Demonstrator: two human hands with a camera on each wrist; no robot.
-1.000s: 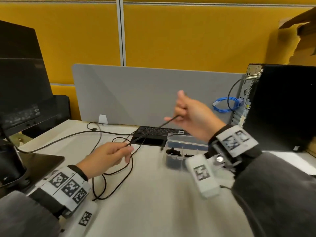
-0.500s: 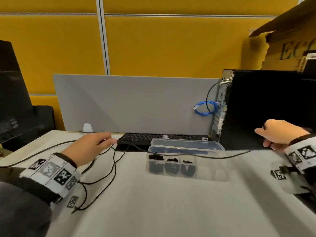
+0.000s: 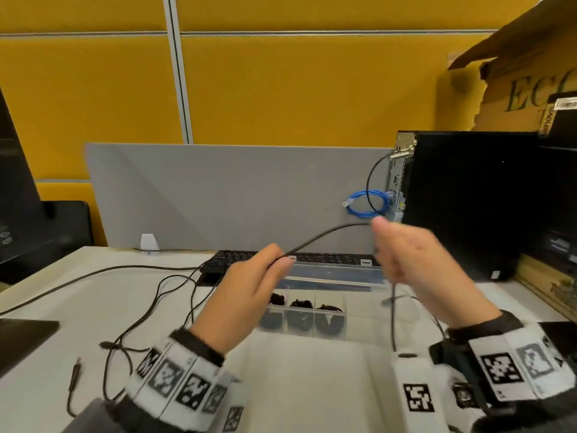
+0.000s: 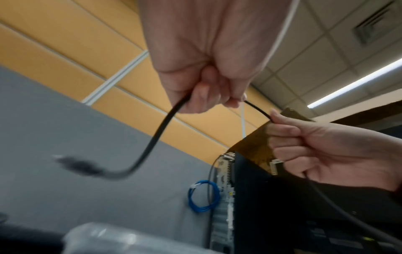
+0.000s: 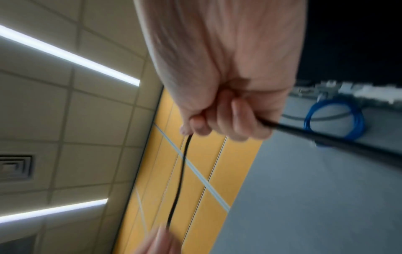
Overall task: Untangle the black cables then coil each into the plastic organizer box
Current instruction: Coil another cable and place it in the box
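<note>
Desk [image 3: 312, 385]: lower half of frame, tangled cables [image 3: 150, 307] lower left.
Organizer box [image 3: 359, 278]: centre, lid up, under both hands; three compartments hold dark coils.
Black cable [image 3: 324, 234]: centre, arching left to right between hands, ends dangling.
Left hand [image 3: 246, 295]: pinching cable, above box's left end.
Right hand [image 3: 418, 270]: fist curled round cable.
Writing: "ECO" on cardboard [image 3: 527, 89], upper right.
</note>
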